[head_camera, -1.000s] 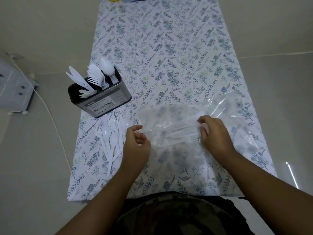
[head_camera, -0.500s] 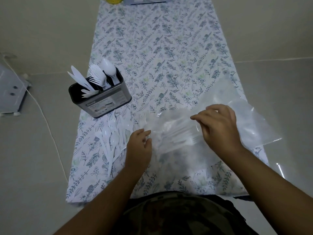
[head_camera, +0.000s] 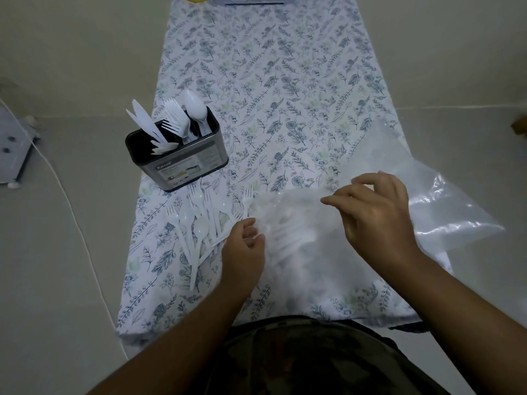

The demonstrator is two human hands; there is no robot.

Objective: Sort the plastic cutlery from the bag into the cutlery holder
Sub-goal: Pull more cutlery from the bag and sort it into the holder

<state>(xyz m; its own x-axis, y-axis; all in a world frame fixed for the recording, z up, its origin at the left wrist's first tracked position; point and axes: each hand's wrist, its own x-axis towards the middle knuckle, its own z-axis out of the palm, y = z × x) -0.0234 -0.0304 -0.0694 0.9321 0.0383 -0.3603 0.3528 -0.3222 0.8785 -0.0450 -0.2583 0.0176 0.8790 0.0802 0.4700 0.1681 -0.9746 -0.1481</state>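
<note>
Bag (head_camera: 385,178) lies under right hand (head_camera: 379,215), beside left hand (head_camera: 245,252).

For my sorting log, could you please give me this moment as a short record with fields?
surface: floral cloth
cutlery holder: upright on the cloth, holds white knives, forks and spoons
loose cutlery: heap of forks and spoons on the cloth, between holder and left hand
plastic bag: clear, lying on the cloth, cutlery inside
left hand: at the bag's mouth, fingers loosely curled
right hand: above the bag, fingers spread; contact unclear
</note>
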